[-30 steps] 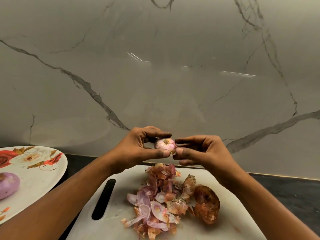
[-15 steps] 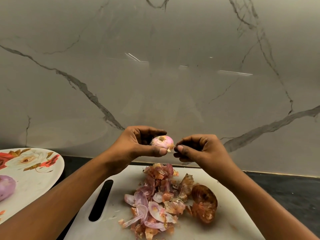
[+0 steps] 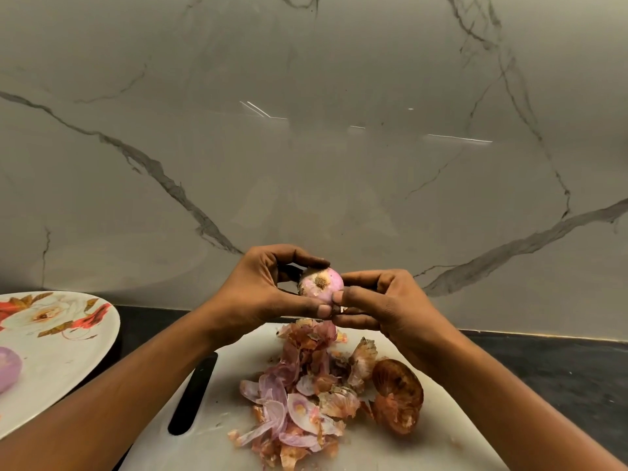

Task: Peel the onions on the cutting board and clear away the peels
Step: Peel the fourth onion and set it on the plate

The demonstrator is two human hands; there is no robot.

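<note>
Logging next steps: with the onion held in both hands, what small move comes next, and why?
Probably the right hand tugs downward to strip skin: its fingers pinch at the onion's lower edge while the left hand grips it above the peels.

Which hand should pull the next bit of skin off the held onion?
Right, probably. The right hand already pinches at the edge of the onion, while the left hand grips and steadies it.

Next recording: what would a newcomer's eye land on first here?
The small pink onion, held mid-frame above the cutting board: the left hand grips it, the right hand pinches at its edge. Below lies a heap of peels on the white board; a floral plate at far left holds a peeled onion.
</note>
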